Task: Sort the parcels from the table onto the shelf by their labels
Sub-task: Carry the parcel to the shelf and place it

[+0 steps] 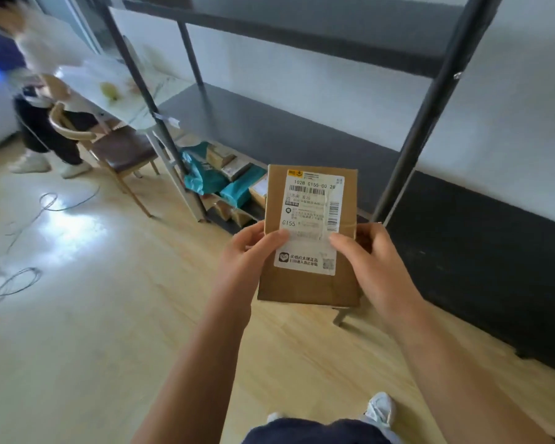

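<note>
step: reading label [311, 219] (g155) | hands: left hand [250, 251] and right hand [370, 254] both grip parcel [308, 286] | next: likely find its matching shelf [269, 129] level

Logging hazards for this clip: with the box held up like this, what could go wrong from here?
1. Both thumbs lie across the label, hiding part of the print; a misread could send the box to the wrong shelf level.
2. The left hand and right hand pinch only the box's edges, so it might slip.
3. Cables loop on the floor to the left, a possible trip hazard.
</note>
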The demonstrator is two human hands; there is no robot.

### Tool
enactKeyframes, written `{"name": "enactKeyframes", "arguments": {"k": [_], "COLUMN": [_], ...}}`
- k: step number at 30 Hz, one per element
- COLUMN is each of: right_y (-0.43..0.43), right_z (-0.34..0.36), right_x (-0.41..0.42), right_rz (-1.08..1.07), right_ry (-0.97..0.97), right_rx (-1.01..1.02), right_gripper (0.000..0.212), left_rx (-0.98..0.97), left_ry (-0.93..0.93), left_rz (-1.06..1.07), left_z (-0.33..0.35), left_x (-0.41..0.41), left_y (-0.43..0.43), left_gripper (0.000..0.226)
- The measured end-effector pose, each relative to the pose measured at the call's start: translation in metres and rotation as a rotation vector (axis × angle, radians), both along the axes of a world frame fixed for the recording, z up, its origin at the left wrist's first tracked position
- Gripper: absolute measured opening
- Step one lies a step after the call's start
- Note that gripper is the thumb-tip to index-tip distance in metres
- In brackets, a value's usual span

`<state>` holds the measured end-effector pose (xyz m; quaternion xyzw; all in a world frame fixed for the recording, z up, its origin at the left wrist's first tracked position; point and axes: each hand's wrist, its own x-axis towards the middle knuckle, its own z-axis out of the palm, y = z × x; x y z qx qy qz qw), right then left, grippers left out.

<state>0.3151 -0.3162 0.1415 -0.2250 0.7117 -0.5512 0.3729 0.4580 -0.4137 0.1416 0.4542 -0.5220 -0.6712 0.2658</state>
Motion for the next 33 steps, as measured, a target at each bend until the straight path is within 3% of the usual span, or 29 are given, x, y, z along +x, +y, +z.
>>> {"name": "enactKeyframes", "arguments": {"k": [7,11,17,24,28,33], "right_y": [-0.068,-0.112,-0.196,-0.327,-0.400,-0.464], "right_z": [-0.003,-0.009,-0.022,-0.034,-0.036,-0.044], "right_x": [0.076,0.100,0.120,0.127,0.134,0.156], "right_rz": [0.149,0.239,0.341,0.442,0.502,0.520], "right_ry": [0.025,0.048,0.035,0.021,0.020,0.037], "right_rx": [0.007,0.027,0.028,0.041,0.046,0.071], "right_gripper": [0.020,0.021,0.028,0.027,0.019,0.037], "left_rx": [-0.012,0.018,0.074,-0.002,-0.028,-0.005], "left_ry": [0.033,0.003,-0.011,-0.131,-0.159,-0.172], "left_rz": [0.159,0.304,0.428,0.468,0.532,0.573], "left_z": [-0.006,-0.019,-0.034,-0.034,-0.032,-0.040], "left_x": [0.092,0.120,0.144,0.155,0.162,0.181], "left_y": [-0.043,-0.074,-0.141,-0.254,-0.312,-0.362], "left_gripper": [0.020,0.036,0.030,0.035,0.020,0.019]}}
